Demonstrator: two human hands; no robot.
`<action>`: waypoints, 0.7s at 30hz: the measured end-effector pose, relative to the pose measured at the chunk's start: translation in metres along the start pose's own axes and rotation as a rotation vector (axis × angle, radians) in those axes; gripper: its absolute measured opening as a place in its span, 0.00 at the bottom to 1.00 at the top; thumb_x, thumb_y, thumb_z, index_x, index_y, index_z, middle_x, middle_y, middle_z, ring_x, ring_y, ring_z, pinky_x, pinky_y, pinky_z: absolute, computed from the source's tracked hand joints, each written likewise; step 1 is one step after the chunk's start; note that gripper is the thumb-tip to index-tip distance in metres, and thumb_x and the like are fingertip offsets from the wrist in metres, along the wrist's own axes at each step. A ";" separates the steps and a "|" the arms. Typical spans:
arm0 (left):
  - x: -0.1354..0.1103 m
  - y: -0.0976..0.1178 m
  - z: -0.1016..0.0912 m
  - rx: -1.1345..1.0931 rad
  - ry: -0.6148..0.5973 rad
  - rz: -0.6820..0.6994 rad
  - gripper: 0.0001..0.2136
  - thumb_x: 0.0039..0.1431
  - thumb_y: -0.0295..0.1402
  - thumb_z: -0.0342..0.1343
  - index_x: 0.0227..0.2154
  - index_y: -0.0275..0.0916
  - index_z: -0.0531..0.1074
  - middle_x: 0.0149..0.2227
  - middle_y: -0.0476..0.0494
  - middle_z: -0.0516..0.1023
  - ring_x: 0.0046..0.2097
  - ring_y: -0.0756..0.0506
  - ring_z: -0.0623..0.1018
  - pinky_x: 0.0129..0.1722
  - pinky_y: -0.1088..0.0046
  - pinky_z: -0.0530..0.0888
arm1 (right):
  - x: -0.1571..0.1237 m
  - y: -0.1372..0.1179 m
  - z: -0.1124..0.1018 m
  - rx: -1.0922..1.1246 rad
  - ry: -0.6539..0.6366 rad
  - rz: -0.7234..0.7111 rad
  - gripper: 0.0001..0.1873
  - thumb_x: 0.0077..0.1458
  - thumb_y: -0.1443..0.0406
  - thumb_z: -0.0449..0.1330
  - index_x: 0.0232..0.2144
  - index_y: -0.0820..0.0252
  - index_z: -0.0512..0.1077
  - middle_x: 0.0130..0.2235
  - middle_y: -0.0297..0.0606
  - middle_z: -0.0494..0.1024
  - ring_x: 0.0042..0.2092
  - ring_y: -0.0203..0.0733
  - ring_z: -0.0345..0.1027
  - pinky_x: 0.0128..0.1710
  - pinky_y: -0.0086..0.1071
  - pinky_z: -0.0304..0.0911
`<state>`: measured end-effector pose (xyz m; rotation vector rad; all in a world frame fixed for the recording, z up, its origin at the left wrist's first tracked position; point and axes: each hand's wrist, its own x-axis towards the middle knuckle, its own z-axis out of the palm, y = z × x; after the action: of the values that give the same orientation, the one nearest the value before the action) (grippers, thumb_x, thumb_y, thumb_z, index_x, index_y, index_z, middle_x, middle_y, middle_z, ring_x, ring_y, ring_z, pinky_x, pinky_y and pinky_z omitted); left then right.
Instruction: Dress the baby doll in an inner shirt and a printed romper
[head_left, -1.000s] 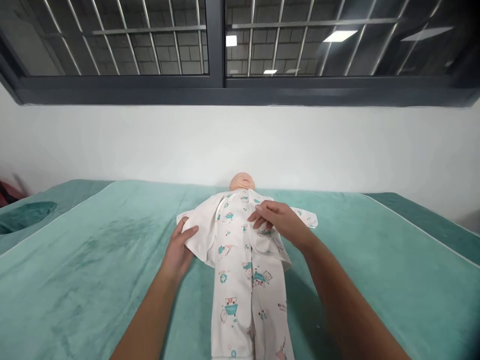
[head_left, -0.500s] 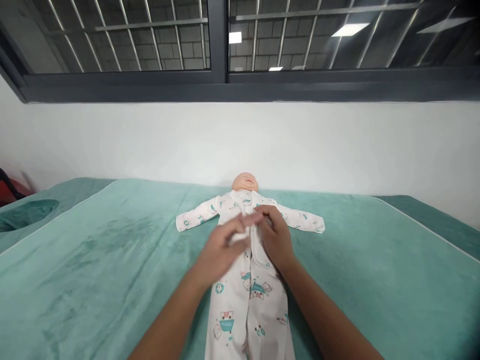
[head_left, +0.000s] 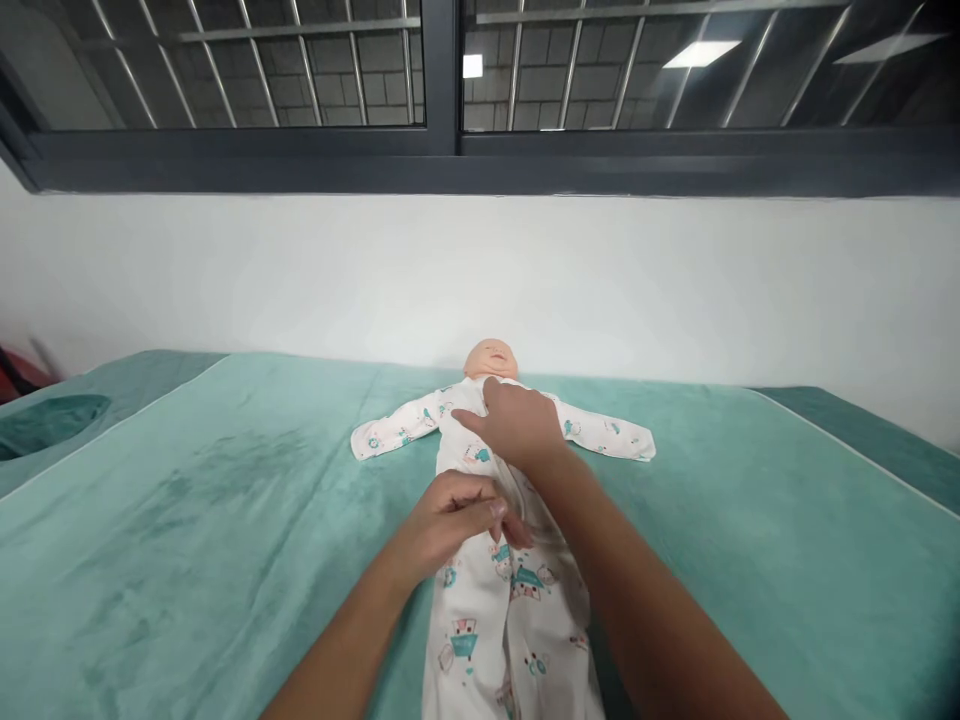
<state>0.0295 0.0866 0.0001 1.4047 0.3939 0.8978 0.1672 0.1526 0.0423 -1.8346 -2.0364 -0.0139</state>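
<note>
A baby doll [head_left: 490,357] lies on its back on a teal towel [head_left: 225,520], head toward the wall, arms spread. It wears a white romper [head_left: 510,610] printed with small teal cartoons. My right hand [head_left: 514,425] lies on the doll's chest just below the neck, fingers bent onto the cloth. My left hand [head_left: 457,520] is at the doll's belly, thumb and fingers pinched on the romper's front edge.
The towel covers a wide padded table that runs up to a white wall below a dark-framed window. A darker teal cushion with a hole [head_left: 52,420] sits at the far left. Something red [head_left: 11,372] shows at the left edge.
The romper's left flap, held open a second ago, now lies over the doll's front. My right hand moved up to the chest; my left hand came in, then dropped to the belly.
</note>
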 end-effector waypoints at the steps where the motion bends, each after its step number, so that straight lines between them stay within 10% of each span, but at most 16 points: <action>1: 0.000 -0.001 -0.002 -0.045 0.006 0.006 0.14 0.59 0.36 0.55 0.19 0.36 0.70 0.27 0.39 0.81 0.31 0.43 0.79 0.33 0.68 0.71 | 0.004 -0.005 0.003 -0.023 -0.018 0.023 0.21 0.55 0.47 0.55 0.34 0.58 0.68 0.31 0.44 0.76 0.33 0.49 0.69 0.31 0.36 0.56; 11: -0.004 0.003 -0.017 -0.349 0.052 0.026 0.15 0.56 0.38 0.54 0.18 0.37 0.66 0.20 0.42 0.74 0.25 0.43 0.77 0.23 0.70 0.69 | 0.012 0.037 0.014 0.651 0.204 0.227 0.17 0.56 0.52 0.52 0.23 0.56 0.66 0.26 0.32 0.72 0.30 0.39 0.63 0.30 0.31 0.55; 16: -0.004 0.005 -0.023 -0.417 0.195 0.062 0.13 0.55 0.41 0.53 0.22 0.38 0.66 0.24 0.46 0.70 0.25 0.46 0.74 0.23 0.70 0.70 | 0.009 0.040 0.017 0.523 0.276 0.312 0.10 0.52 0.56 0.56 0.25 0.54 0.67 0.27 0.31 0.73 0.29 0.39 0.62 0.30 0.31 0.53; 21: -0.002 0.005 -0.025 0.123 0.420 0.130 0.09 0.60 0.36 0.53 0.31 0.38 0.75 0.34 0.42 0.75 0.38 0.44 0.74 0.33 0.71 0.69 | 0.011 0.045 0.020 0.621 0.275 0.321 0.09 0.53 0.56 0.54 0.31 0.54 0.67 0.29 0.32 0.74 0.32 0.41 0.65 0.32 0.32 0.56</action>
<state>0.0090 0.1013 0.0005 1.3610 0.6898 1.2990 0.2036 0.1748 0.0154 -1.6165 -1.3382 0.3883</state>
